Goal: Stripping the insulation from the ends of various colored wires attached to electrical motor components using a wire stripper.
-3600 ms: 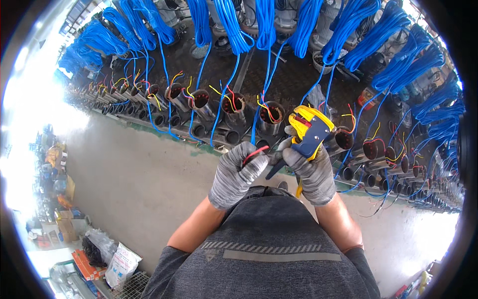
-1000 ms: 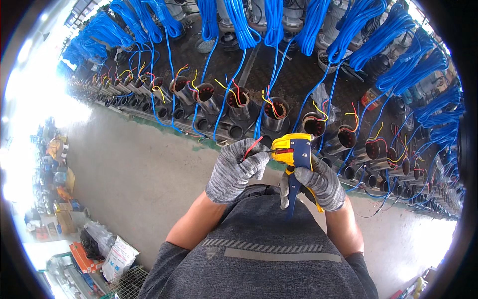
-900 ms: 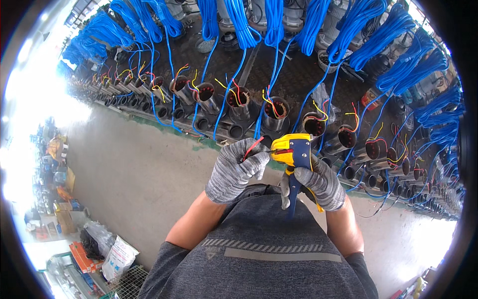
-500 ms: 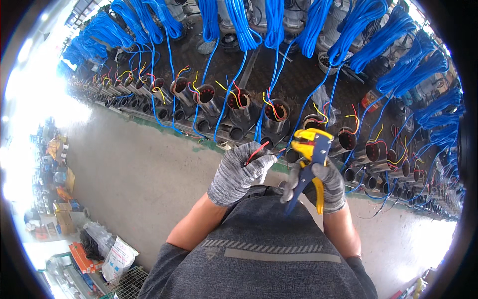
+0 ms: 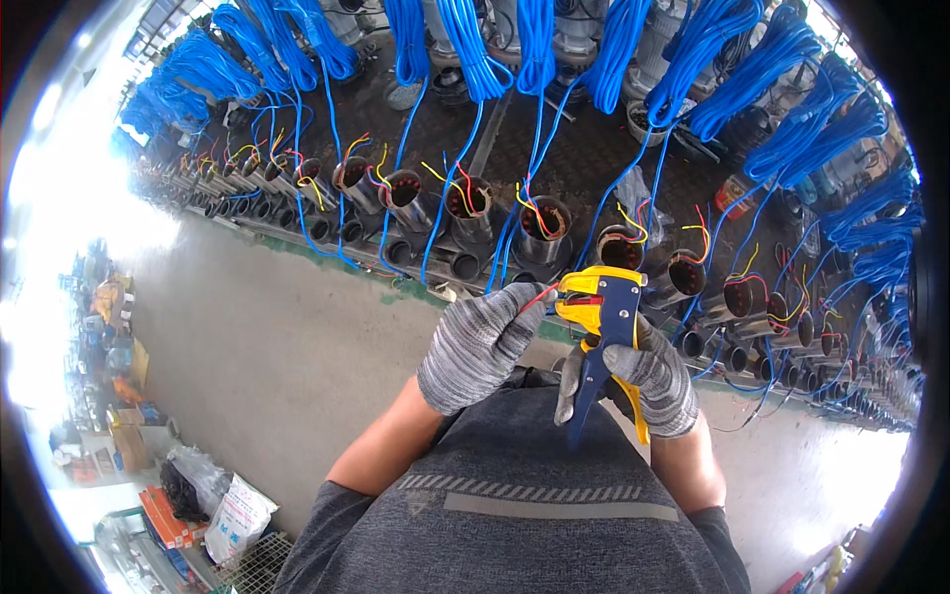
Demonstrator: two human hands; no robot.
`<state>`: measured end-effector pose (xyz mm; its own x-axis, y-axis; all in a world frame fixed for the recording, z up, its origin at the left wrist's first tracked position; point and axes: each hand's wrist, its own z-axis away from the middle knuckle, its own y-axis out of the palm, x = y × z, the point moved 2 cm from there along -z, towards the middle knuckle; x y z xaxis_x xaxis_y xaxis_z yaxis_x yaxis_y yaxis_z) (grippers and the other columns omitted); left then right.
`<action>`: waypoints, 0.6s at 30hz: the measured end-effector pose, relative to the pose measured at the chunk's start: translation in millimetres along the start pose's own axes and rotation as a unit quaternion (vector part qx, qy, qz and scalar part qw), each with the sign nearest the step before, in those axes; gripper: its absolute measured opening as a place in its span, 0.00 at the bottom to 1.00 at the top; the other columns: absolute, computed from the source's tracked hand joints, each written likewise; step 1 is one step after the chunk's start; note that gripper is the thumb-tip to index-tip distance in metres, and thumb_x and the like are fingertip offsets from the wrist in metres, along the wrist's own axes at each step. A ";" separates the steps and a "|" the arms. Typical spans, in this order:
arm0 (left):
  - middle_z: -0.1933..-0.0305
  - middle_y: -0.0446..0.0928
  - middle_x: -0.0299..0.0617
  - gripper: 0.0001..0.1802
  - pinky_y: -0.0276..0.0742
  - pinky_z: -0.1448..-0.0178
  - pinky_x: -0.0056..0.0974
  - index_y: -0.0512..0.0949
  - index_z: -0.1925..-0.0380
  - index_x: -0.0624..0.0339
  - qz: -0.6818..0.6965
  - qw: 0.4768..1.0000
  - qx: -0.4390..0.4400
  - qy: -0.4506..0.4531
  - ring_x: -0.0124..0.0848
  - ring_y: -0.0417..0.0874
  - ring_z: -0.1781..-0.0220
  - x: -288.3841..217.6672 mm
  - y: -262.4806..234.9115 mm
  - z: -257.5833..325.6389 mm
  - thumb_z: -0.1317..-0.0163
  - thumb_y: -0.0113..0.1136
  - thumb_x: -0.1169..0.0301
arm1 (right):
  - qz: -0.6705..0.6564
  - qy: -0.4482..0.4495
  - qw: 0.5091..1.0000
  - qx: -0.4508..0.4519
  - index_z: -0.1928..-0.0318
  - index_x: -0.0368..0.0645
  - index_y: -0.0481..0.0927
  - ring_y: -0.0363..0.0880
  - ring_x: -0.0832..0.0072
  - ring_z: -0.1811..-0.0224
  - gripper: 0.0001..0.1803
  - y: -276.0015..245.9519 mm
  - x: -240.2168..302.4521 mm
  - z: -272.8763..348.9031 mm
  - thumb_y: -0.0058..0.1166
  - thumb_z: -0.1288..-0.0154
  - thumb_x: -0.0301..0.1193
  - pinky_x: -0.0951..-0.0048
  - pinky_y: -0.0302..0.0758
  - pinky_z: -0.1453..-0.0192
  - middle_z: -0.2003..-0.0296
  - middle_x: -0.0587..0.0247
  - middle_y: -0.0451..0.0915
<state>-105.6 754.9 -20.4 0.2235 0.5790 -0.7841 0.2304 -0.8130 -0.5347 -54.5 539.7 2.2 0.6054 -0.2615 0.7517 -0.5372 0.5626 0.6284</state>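
My left hand (image 5: 480, 346), in a grey knit glove, pinches a thin red wire (image 5: 535, 299) whose end points right. That end is at the yellow jaws of a wire stripper (image 5: 616, 315) with a dark blue body; whether it lies between the jaws is hard to tell. My right hand (image 5: 653, 376), gloved too, wraps round the stripper's blue and yellow handles and holds it upright. Just beyond my hands stands a metal cylinder (image 5: 543, 230) with red, yellow and blue wires rising from its open top.
A long row of similar cylinders (image 5: 404, 198) curves along the bench edge, with black round openings below. Coils of blue cable (image 5: 609, 59) hang or lie behind, their leads running down to the cylinders. At lower left are a white sack (image 5: 239, 517) and orange boxes (image 5: 166, 517).
The stripper has turned more upright and moved left. My left hand has brought the red wire's end to its jaws; before, they were apart.
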 end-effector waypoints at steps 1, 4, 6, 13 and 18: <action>0.54 0.87 0.55 0.14 0.86 0.53 0.48 0.84 0.46 0.61 -0.022 0.999 -0.014 0.030 0.52 0.89 0.55 -0.3 0.6 -0.6 0.28 0.62 0.70 | 0.000 0.001 1.000 -0.003 0.29 0.37 0.66 0.89 0.55 0.62 0.34 0.9 0.1 -1.3 0.63 0.27 0.40 0.54 0.87 0.54 0.60 0.46 0.86; 0.55 0.87 0.54 0.15 0.86 0.53 0.47 0.83 0.43 0.58 0.023 1.000 -0.008 -0.007 0.51 0.89 0.57 2.5 3.8 -1.5 0.27 0.63 0.69 | -0.020 -0.001 1.000 -0.011 0.30 0.37 0.67 0.89 0.55 0.62 0.33 0.4 0.1 -3.0 0.63 0.27 0.39 0.54 0.87 0.54 0.60 0.46 0.86; 0.56 0.87 0.53 0.15 0.86 0.54 0.47 0.83 0.43 0.57 0.010 1.000 0.001 -0.015 0.50 0.90 0.57 3.1 4.3 -1.0 0.28 0.63 0.69 | -0.020 0.002 1.000 -0.007 0.30 0.37 0.67 0.89 0.56 0.62 0.33 -0.9 -0.8 -2.3 0.63 0.27 0.39 0.55 0.88 0.54 0.60 0.46 0.86; 0.60 0.87 0.49 0.14 0.84 0.60 0.49 0.83 0.44 0.54 -0.144 0.989 0.015 0.016 0.49 0.89 0.62 2.1 0.7 1.0 0.27 0.62 0.67 | 0.039 0.022 0.999 -0.007 0.30 0.38 0.67 0.89 0.62 0.63 0.32 -1.6 -5.2 -3.1 0.61 0.24 0.41 0.61 0.87 0.56 0.61 0.51 0.86; 0.61 0.86 0.50 0.15 0.82 0.62 0.49 0.82 0.43 0.54 -0.159 0.986 0.045 0.021 0.49 0.88 0.64 -4.0 -2.3 -2.9 0.27 0.58 0.68 | 0.092 0.028 0.995 -0.019 0.30 0.37 0.67 0.88 0.67 0.67 0.30 -3.4 -6.5 -5.5 0.60 0.23 0.40 0.66 0.85 0.60 0.65 0.55 0.86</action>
<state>-104.3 754.6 -15.1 0.1924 0.8055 -0.5605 0.2110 -0.5918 -0.7780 -53.4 543.8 -5.9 0.5322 -0.1073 0.8398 -0.6195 0.6268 0.4726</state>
